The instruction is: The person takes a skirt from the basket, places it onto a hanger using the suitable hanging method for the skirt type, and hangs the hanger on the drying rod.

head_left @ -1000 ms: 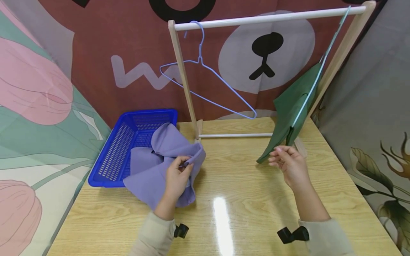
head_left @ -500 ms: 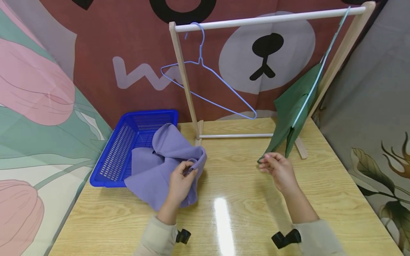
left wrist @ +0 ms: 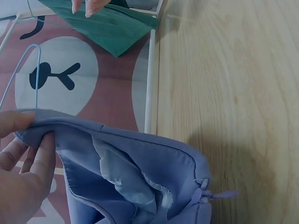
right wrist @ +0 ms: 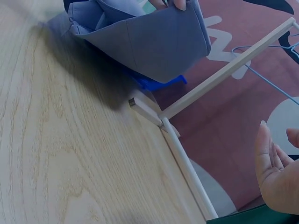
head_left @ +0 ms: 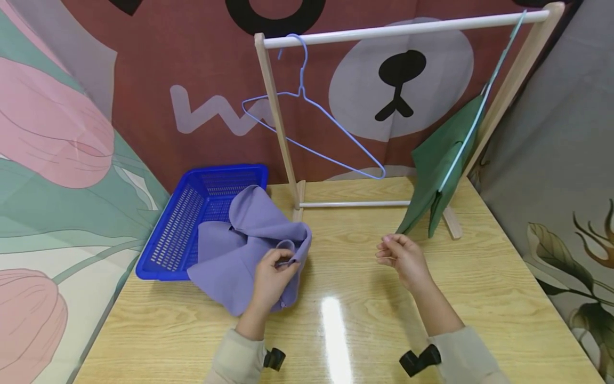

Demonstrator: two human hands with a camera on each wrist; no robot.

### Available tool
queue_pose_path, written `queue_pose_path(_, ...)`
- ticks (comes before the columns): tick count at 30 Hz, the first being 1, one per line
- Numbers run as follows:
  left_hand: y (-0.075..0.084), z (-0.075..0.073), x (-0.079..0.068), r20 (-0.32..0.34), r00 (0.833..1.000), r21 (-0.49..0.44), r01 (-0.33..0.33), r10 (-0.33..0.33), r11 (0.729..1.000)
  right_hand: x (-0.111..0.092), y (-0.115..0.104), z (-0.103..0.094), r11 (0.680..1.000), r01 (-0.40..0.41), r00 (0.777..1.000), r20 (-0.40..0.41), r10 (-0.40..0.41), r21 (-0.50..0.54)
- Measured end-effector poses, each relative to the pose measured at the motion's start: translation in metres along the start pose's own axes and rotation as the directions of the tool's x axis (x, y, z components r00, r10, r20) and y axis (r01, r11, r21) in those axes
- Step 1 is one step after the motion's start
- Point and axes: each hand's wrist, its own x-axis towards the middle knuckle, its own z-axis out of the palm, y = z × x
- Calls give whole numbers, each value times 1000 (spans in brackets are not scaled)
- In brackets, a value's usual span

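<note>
My left hand [head_left: 271, 274] pinches the stitched upper edge of a purple garment [head_left: 225, 272], thumb on one side and fingers on the other. In the left wrist view the garment [left wrist: 135, 135] gapes, showing pale lining [left wrist: 126, 177] inside and a small tie or pull [left wrist: 210, 193] at one corner. Part of the garment lies over the blue basket's side. My right hand [head_left: 405, 261] hovers over the table, fingers loosely bent and holding nothing. Just behind it hangs a folded green garment [head_left: 443, 165] on a pale teal hanger [head_left: 472, 128]. The right wrist view shows this hand's [right wrist: 278, 172] thumb and fingers apart.
A wooden rack with a white top rail [head_left: 408, 31] stands at the table's back. One bare blue hanger [head_left: 345, 130] hangs near its left post [head_left: 278, 122]. The blue slotted basket [head_left: 165, 240] sits at left on the wood-grain table [head_left: 364, 330]. Printed cloth walls surround it.
My right hand has moved left and a little toward me, away from the green garment. The left hand keeps its pinch on the purple garment, which shifts very slightly right.
</note>
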Motion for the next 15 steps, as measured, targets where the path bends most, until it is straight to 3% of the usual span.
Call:
queue_pose_path(8,-37,0,7,6,1000,-5,-28,28,1000,0,5,1,1000,-17,1000,6,17,11)
queue_pose_path(15,-46,-5,9,-78,997,57,-7,12,998,-1,9,1,999,-43,999,4,43,9)
